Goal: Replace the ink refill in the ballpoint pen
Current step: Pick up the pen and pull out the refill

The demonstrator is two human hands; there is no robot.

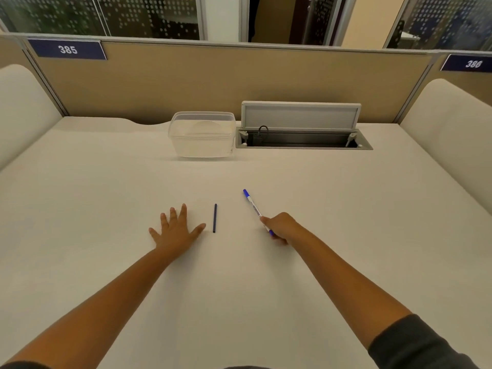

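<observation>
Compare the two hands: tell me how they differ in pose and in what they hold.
The left hand lies flat, fingers spread, palm down on the desk; the right hand is curled closed. The left hand holds nothing, with the dark refill lying just beside it, untouched; the right hand grips the pen. Both rest at the same reach.

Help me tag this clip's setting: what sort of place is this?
Probably a shared study or office carrel: numbered signs 385 and 386, a fabric divider panel, and an open desk cable hatch.

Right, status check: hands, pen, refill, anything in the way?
Left hand flat on desk, empty. Right hand gripping pen, still assembled. Refill lying between the hands, untouched. Nothing blocking; plastic tub far back.
</observation>
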